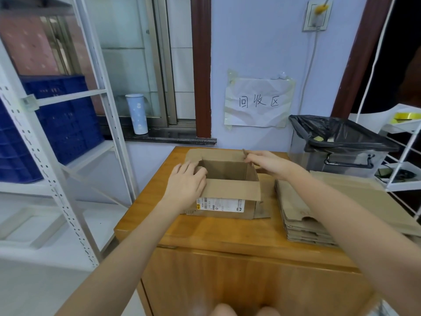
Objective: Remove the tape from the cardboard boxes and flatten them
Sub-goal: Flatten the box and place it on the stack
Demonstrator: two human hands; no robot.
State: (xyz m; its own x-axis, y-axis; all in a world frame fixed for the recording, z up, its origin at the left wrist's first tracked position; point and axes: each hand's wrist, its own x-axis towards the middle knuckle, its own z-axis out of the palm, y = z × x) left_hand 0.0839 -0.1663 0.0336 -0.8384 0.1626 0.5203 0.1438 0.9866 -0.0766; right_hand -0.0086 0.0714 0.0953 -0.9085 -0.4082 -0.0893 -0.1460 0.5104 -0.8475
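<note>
A small brown cardboard box (230, 190) stands open on the wooden cabinet top (218, 233), with a white shipping label on its near side and its flaps spread outward. My left hand (188, 182) lies on the box's left edge, fingers curled over the rim. My right hand (265, 161) pinches the far right corner flap of the box. To the right lies a stack of flattened cardboard boxes (300, 215), partly hidden under my right forearm.
A bin lined with a black bag (339, 144) stands at the back right, scraps inside. A white wire rack (401, 156) with yellow tape rolls is far right. White shelving with blue crates (61, 124) fills the left. A paper sign (258, 102) hangs on the wall.
</note>
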